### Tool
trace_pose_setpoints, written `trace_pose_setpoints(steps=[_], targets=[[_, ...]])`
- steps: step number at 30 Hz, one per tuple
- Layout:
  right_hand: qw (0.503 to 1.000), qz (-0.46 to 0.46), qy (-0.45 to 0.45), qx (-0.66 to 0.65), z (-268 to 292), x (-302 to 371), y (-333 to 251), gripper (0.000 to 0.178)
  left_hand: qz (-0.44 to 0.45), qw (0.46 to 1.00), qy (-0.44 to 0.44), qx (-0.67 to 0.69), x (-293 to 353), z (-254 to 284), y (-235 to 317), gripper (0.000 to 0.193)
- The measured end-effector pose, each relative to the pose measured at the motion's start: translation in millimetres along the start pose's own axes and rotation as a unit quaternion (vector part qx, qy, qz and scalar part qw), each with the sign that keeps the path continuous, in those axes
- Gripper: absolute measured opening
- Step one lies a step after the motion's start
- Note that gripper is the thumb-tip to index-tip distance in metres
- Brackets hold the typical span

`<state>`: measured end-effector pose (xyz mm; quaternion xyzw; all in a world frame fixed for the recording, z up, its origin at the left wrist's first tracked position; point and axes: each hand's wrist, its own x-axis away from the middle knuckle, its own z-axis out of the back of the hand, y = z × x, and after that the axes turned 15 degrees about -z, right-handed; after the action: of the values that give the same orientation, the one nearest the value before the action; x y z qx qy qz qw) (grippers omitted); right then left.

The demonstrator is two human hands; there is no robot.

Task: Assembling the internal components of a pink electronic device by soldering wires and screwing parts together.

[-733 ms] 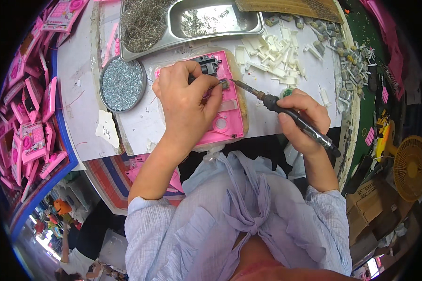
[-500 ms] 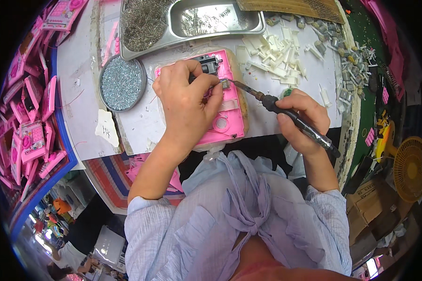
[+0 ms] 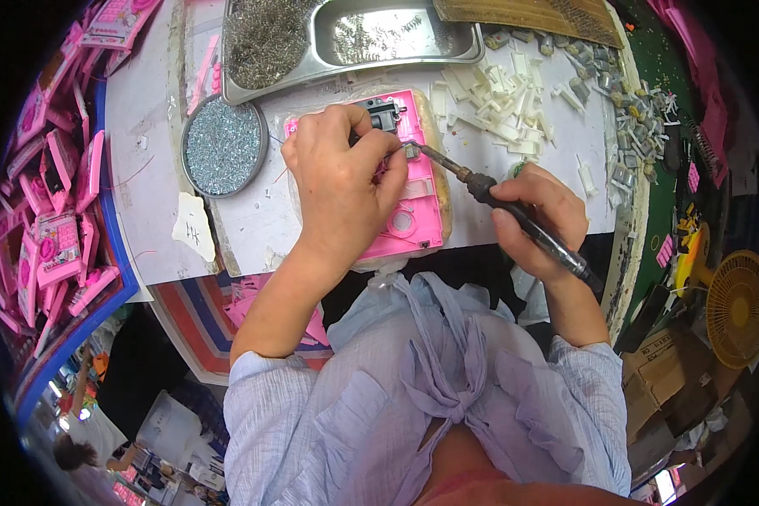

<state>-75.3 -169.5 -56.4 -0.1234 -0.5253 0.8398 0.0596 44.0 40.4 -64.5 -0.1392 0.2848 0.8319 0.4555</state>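
Note:
A pink plastic case half [image 3: 430, 221] lies on a padded, plastic-wrapped rest on the table, its inside facing up. A black mechanism [image 3: 384, 115] sits in its upper part, and a small grey metal motor [image 3: 411, 152] lies below it. My left hand [image 3: 339, 173] rests over the case's left side, thumb and fingertips pinched beside the motor; what they hold is hidden. My right hand [image 3: 544, 221] grips the black handle of a soldering iron [image 3: 481, 184], pen-like. The iron slants up and left, its tip at the motor close to my left fingertips.
A dish of small metal pieces [image 3: 224, 150] stands left of the case. Beyond is a steel tray [image 3: 396, 61] with springs. White plastic parts [image 3: 502, 97] and grey motors [image 3: 620, 143] lie to the right. Pink casings [image 3: 55, 244] fill the far left; a yellow fan [image 3: 734, 304] stands right.
The whole view has shifted slightly. My left hand keeps its pinch, and the iron's tip stays at the motor. A person in the background at lower left has moved.

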Motion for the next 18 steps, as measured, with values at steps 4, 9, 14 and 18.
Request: trace_pose_setpoints(steps=[4, 9, 14, 18], targets=[[0.996, 0.090, 0.010, 0.024, -4, -2, 4, 0.025, -0.001, 1.000, -0.002, -0.003, -1, 0, 0, 0.011], [0.992, 0.121, -0.001, 0.020, 2, 0, 10, 0.029, 0.006, 1.000, -0.012, -0.005, -1, 1, 2, 0.011], [0.993, 0.121, 0.012, 0.001, 7, 2, 9, 0.030, 0.002, 1.000, -0.010, -0.007, -1, 0, 1, 0.011], [0.992, 0.124, 0.015, 0.000, 9, 2, 8, 0.029, 0.003, 1.000, -0.015, -0.010, -1, 1, 1, 0.011]])
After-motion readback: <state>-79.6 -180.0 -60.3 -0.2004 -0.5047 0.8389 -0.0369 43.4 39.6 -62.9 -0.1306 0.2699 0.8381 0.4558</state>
